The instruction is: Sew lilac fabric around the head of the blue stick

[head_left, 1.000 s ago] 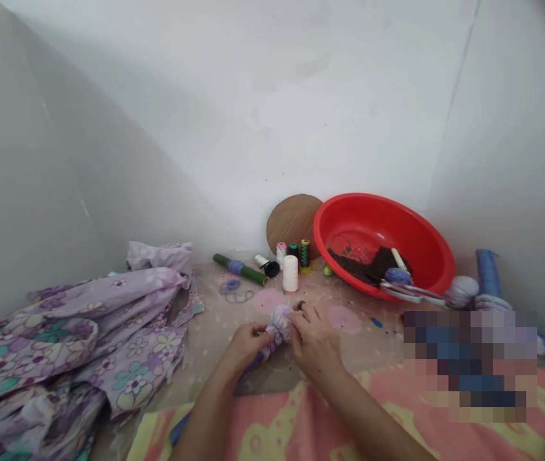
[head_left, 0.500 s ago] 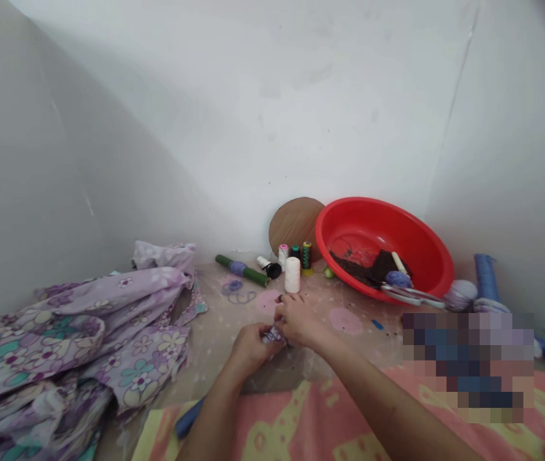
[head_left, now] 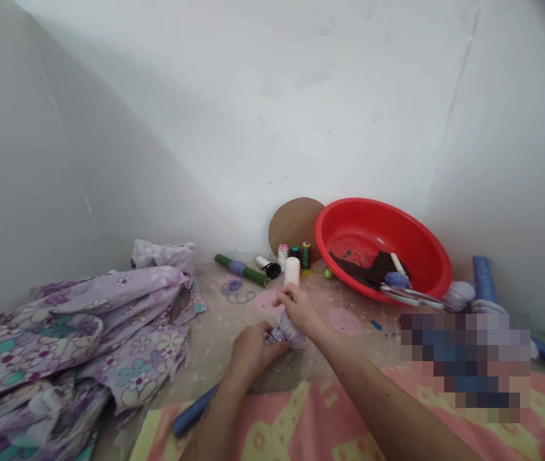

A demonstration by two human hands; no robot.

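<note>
My left hand [head_left: 252, 351] grips a small bunched piece of pale purple cloth [head_left: 288, 333] with darker purple marks, thumb and fingers closed at its left edge. Just above the cloth's upper right side, my right hand [head_left: 300, 312] has its fingertips pinched together. What lies between those fingertips, if anything, is too small to make out. Behind the right hand stands a white thread spool [head_left: 292, 269], its lower part covered by the fingers. Under my left forearm a blue tube [head_left: 194, 411] lies on the mat, partly hidden.
Floral fabric [head_left: 142, 346] lies heaped at left. A green stick wound with purple yarn [head_left: 241, 269] and several thread spools [head_left: 306, 256] are at the back. The tilted red basin [head_left: 373, 211] holds yarn and scissors [head_left: 414, 296]. A round cardboard [head_left: 291, 224] leans on the wall.
My right hand has lifted slightly off the cloth, and more of the cloth now shows, spread to the right. The left hand keeps its hold, with its fingers shifted a little.
</note>
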